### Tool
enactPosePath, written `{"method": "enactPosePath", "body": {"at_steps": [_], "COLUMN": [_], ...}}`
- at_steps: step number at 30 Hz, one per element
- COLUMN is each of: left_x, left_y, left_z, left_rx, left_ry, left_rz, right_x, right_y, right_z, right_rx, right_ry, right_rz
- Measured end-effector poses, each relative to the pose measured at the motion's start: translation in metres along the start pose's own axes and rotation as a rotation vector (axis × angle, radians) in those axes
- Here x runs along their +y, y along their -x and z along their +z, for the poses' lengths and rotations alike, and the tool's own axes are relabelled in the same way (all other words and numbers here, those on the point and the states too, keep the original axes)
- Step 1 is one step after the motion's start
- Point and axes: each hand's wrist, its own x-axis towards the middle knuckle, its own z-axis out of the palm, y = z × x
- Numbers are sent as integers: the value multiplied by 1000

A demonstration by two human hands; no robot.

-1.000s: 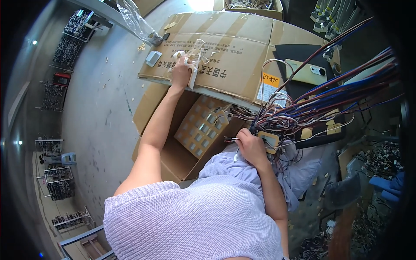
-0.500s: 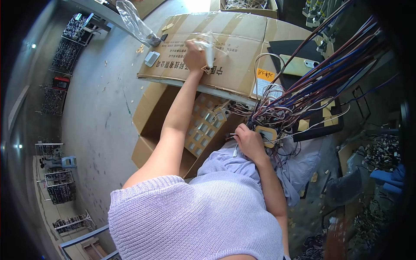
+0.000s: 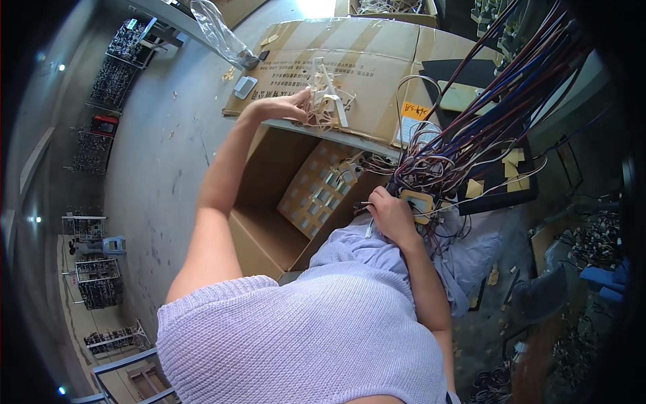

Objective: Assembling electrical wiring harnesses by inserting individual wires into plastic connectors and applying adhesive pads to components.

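My left hand [image 3: 293, 106] is at the front edge of the cardboard-covered table, its fingers curled against a tangled clump of pale, thin strips [image 3: 328, 101]. Some fingertips are hidden behind the clump. Over my lap, my right hand [image 3: 392, 214] pinches thin cables ending in a small dark connector [image 3: 362, 206]. A white connector [image 3: 369, 231] hangs just below these fingers. Beside my right hand is a yellowish square frame [image 3: 418, 206], close to a thick bundle of red, blue and white wires [image 3: 464, 145].
Under the table edge stands an open cardboard box [image 3: 269, 232] with a panel of pale squares [image 3: 316, 195] inside. A phone [image 3: 464, 97] lies on a black pad to the right. A grey-white device [image 3: 245, 87] and a plastic bag [image 3: 222, 34] sit at the far left.
My left hand has moved left and toward me, to the table edge, and the clump of strips has come nearer. My right hand still holds the cables in the same place.
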Motion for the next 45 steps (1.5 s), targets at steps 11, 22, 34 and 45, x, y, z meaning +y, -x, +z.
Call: {"method": "enactPosePath", "body": {"at_steps": [11, 22, 34, 45], "left_x": [-24, -17, -3, 45], "left_y": [-33, -97, -20, -5], "left_z": [11, 21, 12, -153], "left_rx": [421, 1240, 224, 1824], "left_ry": [-355, -1107, -919, -800], "left_rz": [-18, 153, 0, 525], "right_x": [0, -2, -1, 3], "right_y": [-1, -3, -2, -3], "right_z": [2, -1, 5, 5], "right_rx": [23, -3, -6, 8], "right_ry": [56, 58, 56, 130], "right_rz": [-45, 23, 35, 57]}}
